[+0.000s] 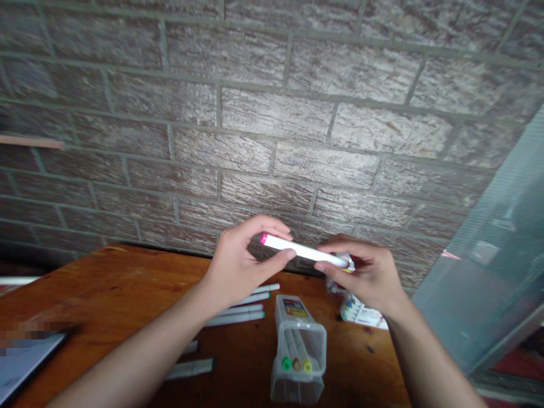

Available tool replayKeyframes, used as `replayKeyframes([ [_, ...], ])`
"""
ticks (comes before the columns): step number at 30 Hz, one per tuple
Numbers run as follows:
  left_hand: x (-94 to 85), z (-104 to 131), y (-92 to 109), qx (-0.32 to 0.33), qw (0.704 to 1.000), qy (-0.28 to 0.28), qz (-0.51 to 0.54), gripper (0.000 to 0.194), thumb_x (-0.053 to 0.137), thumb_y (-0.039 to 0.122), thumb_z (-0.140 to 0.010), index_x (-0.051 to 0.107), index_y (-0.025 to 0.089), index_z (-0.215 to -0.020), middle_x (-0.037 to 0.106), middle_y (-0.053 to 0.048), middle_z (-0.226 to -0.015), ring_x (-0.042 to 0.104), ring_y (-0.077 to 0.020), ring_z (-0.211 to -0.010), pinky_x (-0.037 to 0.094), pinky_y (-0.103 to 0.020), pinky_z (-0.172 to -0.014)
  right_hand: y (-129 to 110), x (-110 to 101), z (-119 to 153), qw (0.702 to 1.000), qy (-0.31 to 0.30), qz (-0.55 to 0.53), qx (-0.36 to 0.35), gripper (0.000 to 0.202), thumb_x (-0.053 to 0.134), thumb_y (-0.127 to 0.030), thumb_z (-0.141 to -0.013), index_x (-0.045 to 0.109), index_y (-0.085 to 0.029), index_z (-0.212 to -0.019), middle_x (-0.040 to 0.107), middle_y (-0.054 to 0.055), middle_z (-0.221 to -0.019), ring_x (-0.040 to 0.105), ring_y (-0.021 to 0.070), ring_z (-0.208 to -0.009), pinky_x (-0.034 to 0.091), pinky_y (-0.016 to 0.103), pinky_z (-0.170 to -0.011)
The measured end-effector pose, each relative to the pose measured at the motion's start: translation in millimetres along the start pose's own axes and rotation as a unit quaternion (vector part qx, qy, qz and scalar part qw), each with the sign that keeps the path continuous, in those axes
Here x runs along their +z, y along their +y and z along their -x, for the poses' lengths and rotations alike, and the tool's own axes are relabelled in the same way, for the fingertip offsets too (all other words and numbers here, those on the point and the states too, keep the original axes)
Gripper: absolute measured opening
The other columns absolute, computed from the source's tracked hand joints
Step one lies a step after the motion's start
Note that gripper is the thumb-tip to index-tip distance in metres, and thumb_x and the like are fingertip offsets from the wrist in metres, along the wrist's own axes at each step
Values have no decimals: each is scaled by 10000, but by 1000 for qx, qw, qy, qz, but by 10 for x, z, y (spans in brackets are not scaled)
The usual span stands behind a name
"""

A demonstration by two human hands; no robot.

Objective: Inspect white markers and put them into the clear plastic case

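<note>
A white marker (304, 251) with a pink end is held up above the table, tilted slightly down to the right. My left hand (242, 258) pinches it near the pink end between thumb and fingers. The other end is between the thumb and fingers of my right hand (361, 269). Below them a clear plastic case (279, 377) lies open toward me, holding markers with green, brown and yellow ends. Several more markers (244, 316) lie on the wooden table (144, 283), partly hidden behind my left hand and forearm.
Behind my right hand is crumpled clear wrapping, beside a white printed package (363, 313). A dark-edged screen (32, 362) sits at the lower left. A brick wall (272, 130) rises behind the table; a translucent panel (480, 266) stands at the right.
</note>
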State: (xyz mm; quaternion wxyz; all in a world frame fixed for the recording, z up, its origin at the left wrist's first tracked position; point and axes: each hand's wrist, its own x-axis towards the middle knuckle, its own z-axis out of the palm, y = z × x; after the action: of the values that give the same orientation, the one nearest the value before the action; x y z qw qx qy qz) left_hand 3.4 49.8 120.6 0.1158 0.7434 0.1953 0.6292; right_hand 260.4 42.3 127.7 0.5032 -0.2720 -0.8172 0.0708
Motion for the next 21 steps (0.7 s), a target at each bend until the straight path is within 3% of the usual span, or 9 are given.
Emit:
replayKeyframes([
  [2,-13,-17,-89,-16,999,-41,21,239,896,234,-843,772,172,-1037,837,-60,-969,803,-193,-866,636,-271,-788,16,-63,14,1000,28,-6,11,165,901,-238,-853,873,-225,-1014,850,64,-895,749,191,-709,557,282,-608],
  [5,16,-11,-174,-22,993,-119,-11,177,851,159,-877,793,176,-1043,853,-50,-998,809,-184,-877,622,-257,-786,-8,-78,18,999,46,-14,14,166,927,-221,-811,876,-219,-969,843,53,-839,718,170,-641,533,263,-560],
  [7,62,15,-199,8,984,-171,-48,184,821,122,-895,793,185,-1066,851,-38,-1010,800,-174,-876,601,-251,-781,-55,-33,13,999,36,-18,8,155,926,-219,-813,869,-219,-957,827,40,-812,704,161,-634,523,260,-560],
  [10,138,61,-218,61,969,-222,-87,103,795,194,-945,781,176,-1045,825,-35,-939,774,-174,-826,573,-252,-737,-150,64,5,1000,-2,-20,-15,111,903,-214,-849,857,-217,-950,804,35,-813,704,160,-669,526,268,-593],
  [14,193,98,-252,92,965,-224,-102,135,764,279,-986,770,144,-983,794,-51,-856,745,-182,-760,551,-259,-688,-257,148,0,998,-35,0,-50,90,863,-155,-877,826,-198,-947,773,32,-808,686,151,-675,524,270,-608],
  [21,188,108,-256,100,970,-212,-69,236,674,335,-1048,775,138,-967,796,-75,-878,752,-190,-787,558,-277,-706,-341,181,0,994,-31,24,-105,165,844,-121,-891,811,-195,-1035,765,20,-794,685,143,-683,526,261,-620],
])
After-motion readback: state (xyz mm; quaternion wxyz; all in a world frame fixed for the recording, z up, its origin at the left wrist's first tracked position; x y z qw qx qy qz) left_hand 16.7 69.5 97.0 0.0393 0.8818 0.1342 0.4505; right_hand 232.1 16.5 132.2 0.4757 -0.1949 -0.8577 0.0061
